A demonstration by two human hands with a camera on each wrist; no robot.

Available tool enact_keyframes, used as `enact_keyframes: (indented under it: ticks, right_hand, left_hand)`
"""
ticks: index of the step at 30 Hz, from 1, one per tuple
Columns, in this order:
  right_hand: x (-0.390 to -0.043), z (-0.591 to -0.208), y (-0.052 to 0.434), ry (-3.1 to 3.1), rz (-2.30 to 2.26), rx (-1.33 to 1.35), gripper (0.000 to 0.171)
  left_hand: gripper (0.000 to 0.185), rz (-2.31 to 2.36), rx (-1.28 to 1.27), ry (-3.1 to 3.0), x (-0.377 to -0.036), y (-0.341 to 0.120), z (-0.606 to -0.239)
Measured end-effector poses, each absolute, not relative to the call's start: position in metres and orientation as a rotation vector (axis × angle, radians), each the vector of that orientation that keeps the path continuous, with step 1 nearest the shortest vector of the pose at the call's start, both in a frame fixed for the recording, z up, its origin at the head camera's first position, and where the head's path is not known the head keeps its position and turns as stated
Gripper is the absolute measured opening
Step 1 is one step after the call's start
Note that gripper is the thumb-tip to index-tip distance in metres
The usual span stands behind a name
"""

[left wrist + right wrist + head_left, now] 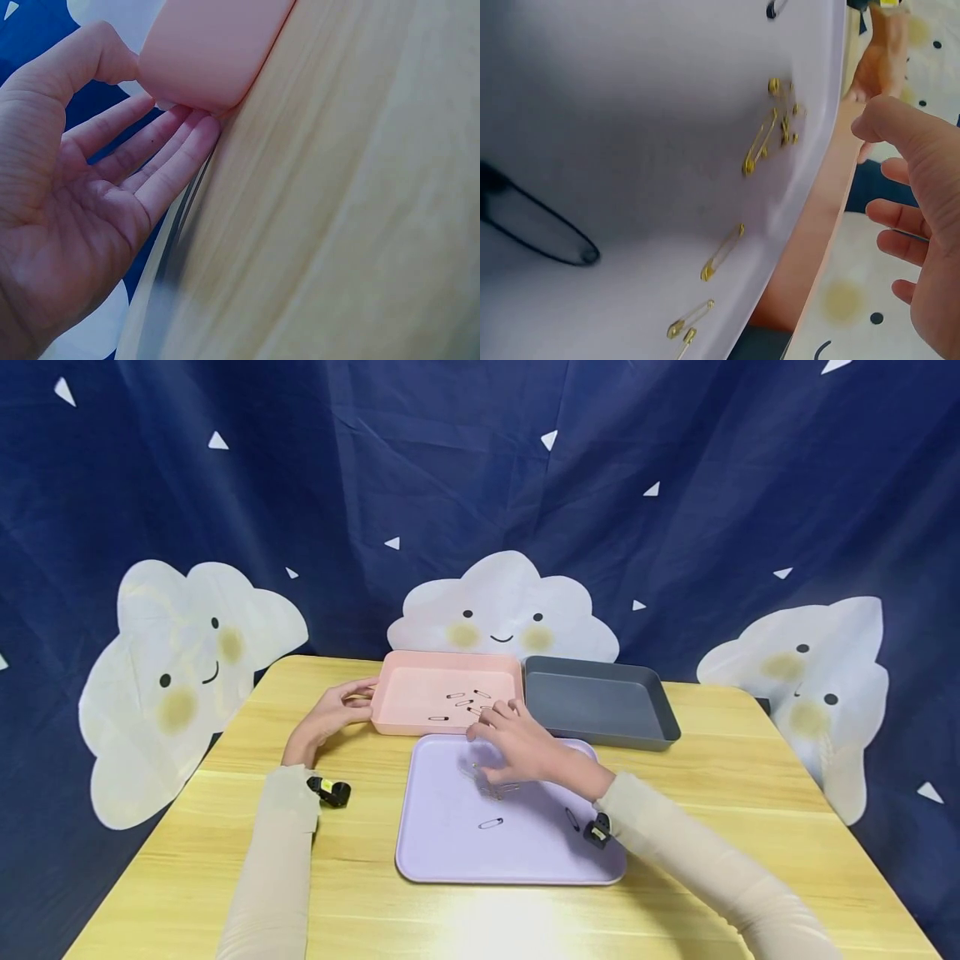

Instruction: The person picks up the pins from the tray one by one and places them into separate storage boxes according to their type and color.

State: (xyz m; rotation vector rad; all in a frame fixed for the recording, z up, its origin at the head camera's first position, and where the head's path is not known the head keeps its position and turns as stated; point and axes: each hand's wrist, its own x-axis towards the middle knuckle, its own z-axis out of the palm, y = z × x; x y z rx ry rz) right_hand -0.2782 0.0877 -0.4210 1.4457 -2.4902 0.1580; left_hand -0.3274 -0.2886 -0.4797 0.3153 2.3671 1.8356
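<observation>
Just below the right fingers [501,714] lie gold safety pins [759,146].

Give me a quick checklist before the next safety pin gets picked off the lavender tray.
1. Left hand steadies pink tray: ok, fingers on its corner.
2. Right hand free: ok in the wrist view, fingers relaxed, nothing held.
3. Safety pins on lavender tray: ok, gold safety pins lie beside the right hand.
4. Room in pink tray: ok, few pins inside.
5. Grey tray contents: cannot tell.
</observation>
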Motion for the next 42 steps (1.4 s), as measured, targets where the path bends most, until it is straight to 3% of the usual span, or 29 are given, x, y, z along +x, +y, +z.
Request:
enact_keyframes:
  ticks: [19,42]
  right_hand:
    - [-0.236,-0.426,0.102,-2.561,0.103,1.608,0.039]
    - [-0.227,-0.437,0.098,-2.722,0.089,1.635,0.022]
  left_hand:
    - [0.067,1.827,0.328,2.371,-0.328,-0.287,-0.477]
    - [0.067,1.835,0.336,2.353,-0.329,-0.289,-0.48]
